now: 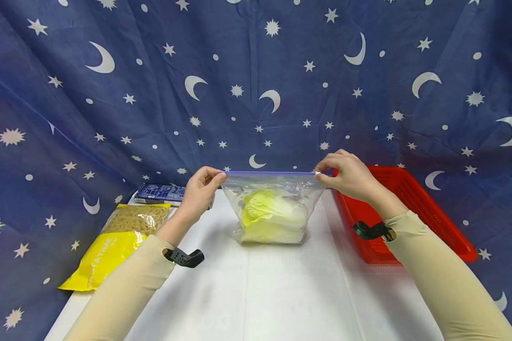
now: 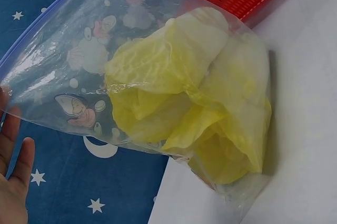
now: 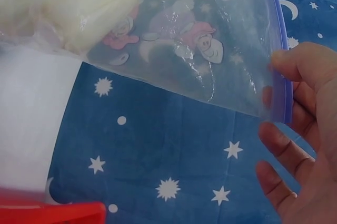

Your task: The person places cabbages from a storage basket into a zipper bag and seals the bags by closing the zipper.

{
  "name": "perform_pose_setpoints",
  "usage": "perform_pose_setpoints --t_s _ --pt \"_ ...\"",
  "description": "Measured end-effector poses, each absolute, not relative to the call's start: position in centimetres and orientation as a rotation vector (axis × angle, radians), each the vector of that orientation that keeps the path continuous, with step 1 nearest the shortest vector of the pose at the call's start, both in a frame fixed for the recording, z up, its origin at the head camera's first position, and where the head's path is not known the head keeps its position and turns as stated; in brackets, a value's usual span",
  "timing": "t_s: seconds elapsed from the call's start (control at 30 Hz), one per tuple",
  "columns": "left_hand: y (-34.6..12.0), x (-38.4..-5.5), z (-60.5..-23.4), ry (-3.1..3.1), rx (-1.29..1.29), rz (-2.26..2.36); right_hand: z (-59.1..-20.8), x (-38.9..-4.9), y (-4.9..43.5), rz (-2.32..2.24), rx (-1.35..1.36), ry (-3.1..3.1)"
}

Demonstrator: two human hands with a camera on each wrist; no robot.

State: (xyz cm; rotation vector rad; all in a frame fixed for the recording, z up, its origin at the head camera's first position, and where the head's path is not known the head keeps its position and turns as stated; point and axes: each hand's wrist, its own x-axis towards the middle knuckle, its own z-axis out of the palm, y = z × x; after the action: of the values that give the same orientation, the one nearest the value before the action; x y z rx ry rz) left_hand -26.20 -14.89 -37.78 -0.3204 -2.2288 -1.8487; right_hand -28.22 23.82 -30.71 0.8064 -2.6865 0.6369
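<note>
A clear zip bag [image 1: 277, 182] with a purple strip along its top stands over the white table, stretched wide between both hands. Inside it lies pale yellow-green napa cabbage [image 1: 269, 213], at the bottom of the bag. My left hand [image 1: 202, 192] pinches the top left corner between thumb and fingers. At the opposite corner, my right hand [image 1: 345, 173] pinches the purple strip [image 3: 281, 45], its other fingers spread below. Printed cartoon figures [image 3: 205, 42] show on the bag's side in the right wrist view.
On the right stands a red plastic basket [image 1: 431, 213]. A yellow bag of pasta [image 1: 111, 246] lies at the left table edge, with a dark blue packet [image 1: 160, 193] behind it. A blue curtain [image 1: 247, 61] with moons and stars hangs behind the white table [image 1: 256, 293].
</note>
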Motion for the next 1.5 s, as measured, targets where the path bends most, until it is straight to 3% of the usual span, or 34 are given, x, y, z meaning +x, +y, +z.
perform_pose_setpoints --t_s 1.5 --pt "-15.7 -26.6 -38.1 -2.202 -0.323 -1.892 -32.1 -28.1 24.1 0.891 0.740 -2.588"
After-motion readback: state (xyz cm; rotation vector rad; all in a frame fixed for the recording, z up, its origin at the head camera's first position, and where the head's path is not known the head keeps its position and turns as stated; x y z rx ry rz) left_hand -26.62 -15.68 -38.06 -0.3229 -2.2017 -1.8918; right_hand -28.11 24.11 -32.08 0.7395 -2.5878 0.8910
